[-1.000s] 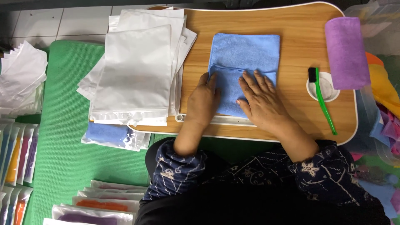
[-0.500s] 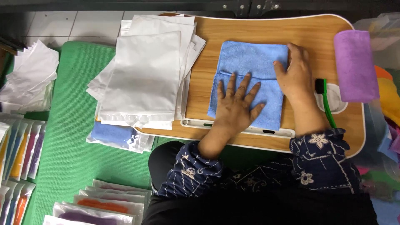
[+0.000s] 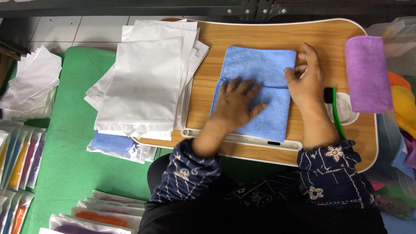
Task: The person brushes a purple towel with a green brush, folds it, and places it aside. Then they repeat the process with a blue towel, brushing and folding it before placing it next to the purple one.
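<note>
Blue cloth (image 3: 255,82) lay folded on the wooden lap table (image 3: 242,32), about in the middle, w/ its long side running away from the person. L hand (image 3: 236,104) lay flat on the lower half of the cloth, palm down, fingers spread wide & pointing up toward the far edge. It gripped nothing, just pressed on top. R hand (image 3: 307,78) sat at the cloth's right edge, near the top half. Its fingertips touched the edge of the cloth & the rest of the hand rested on bare wood. It was open too, not clamped on anything. So the cloth was under the L hand & just left of the R hand. The hands were apart, w/ a strip of blue between them.

Pile of white bags (image 3: 145,82) lay to the left, partly on the table & partly over the green mat (image 3: 69,164). One bag w/ a blue cloth inside (image 3: 115,145) poked out under the pile. Purple rolled cloth (image 3: 368,73) lay at the far right of the table. Green brush w/ a black head (image 3: 334,110) lay just right of the R hand, beside a round dip in the table. More filled bags (image 3: 19,151) sat at the left edge, on the mat.
</note>
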